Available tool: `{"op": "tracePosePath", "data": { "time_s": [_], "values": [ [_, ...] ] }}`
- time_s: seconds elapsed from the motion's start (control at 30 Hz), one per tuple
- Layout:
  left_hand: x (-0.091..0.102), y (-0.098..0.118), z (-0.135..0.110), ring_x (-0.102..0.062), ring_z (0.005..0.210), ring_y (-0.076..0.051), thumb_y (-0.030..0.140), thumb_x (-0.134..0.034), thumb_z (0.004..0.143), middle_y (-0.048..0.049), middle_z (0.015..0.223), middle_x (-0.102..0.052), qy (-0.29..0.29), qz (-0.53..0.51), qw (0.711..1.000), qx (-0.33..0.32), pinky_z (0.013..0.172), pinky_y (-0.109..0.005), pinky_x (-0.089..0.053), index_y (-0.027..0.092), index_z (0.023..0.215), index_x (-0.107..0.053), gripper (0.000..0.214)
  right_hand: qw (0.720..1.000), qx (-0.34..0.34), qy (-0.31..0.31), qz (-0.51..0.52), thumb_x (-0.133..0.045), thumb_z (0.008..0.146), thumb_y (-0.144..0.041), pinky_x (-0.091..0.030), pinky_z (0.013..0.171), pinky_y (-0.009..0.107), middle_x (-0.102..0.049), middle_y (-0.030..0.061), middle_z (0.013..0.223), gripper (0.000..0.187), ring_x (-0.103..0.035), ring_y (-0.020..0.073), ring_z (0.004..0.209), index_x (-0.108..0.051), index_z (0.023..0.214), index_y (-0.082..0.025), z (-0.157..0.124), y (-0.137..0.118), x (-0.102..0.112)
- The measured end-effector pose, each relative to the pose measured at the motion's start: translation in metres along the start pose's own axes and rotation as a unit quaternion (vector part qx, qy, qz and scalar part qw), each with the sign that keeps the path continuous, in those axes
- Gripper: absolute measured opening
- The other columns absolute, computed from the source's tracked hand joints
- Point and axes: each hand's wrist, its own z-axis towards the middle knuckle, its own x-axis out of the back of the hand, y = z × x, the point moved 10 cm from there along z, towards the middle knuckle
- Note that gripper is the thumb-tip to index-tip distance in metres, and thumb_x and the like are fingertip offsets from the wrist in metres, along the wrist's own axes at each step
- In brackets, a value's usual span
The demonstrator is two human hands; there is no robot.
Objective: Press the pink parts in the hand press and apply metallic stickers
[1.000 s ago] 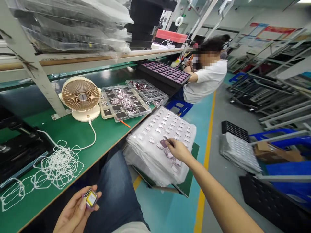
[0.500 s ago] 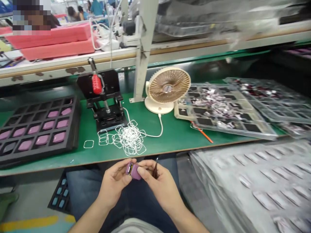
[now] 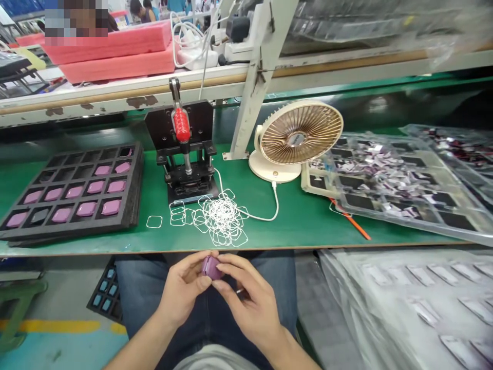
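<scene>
Two hands on it: my left hand [image 3: 183,288] and right hand [image 3: 246,300] clasp the pink case [image 3: 211,267]; foam tray [image 3: 133,180] mostly filled, a few pockets empty.

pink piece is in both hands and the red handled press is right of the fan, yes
Wrong side: the head view shows the red-handled press left of the desk fan. The pink piece is in the left hand and right hand.

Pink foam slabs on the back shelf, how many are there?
2. The front slab lies on the shelf behind the red-handled press; the rear slab sits just behind it, higher up. More could be hidden beneath.
</scene>
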Motion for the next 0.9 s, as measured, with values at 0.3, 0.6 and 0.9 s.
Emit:
{"op": "tracePosePath", "data": {
  "time_s": [0.3, 0.6, 0.9],
  "values": [
    [-0.003, 0.012, 0.003, -0.076, 0.119, -0.025, 0.018, -0.095, 0.077, -0.0096, 0.132, -0.08, -0.016, 0.016, 0.999, -0.025, 0.102, -0.029, -0.06, 0.029, 0.122, -0.083, 0.048, 0.992, 0.1, -0.02, -0.073, -0.078, 0.098, -0.012, -0.065, 0.082, 0.026, -0.076, 0.0077, 0.129, 0.032, -0.079, 0.0187, 0.1, -0.076, 0.127, -0.026, 0.001, -0.022, 0.01],
    [-0.003, 0.019, -0.001, -0.075, 0.122, -0.031, 0.019, -0.097, 0.075, -0.0129, 0.132, -0.079, -0.011, 0.039, 0.998, -0.045, 0.103, -0.04, -0.063, 0.028, 0.12, -0.084, 0.048, 0.993, 0.092, -0.052, -0.047, -0.077, 0.099, -0.016, -0.053, 0.052, 0.028, -0.073, 0.0034, 0.133, 0.049, -0.056, 0.0104, 0.056, -0.072, 0.14, -0.042, 0.006, -0.019, 0.008],
    [-0.008, 0.024, 0.001, -0.076, 0.12, -0.027, 0.019, -0.098, 0.074, -0.0089, 0.129, -0.081, -0.011, 0.036, 0.997, -0.063, 0.102, -0.032, -0.063, 0.03, 0.119, -0.084, 0.048, 0.988, 0.118, -0.062, -0.079, -0.074, 0.1, -0.011, -0.061, 0.065, 0.028, -0.071, 0.0069, 0.14, 0.056, -0.074, 0.0143, 0.078, -0.065, 0.149, -0.038, 0.001, -0.024, 0.006]
  ]
}}
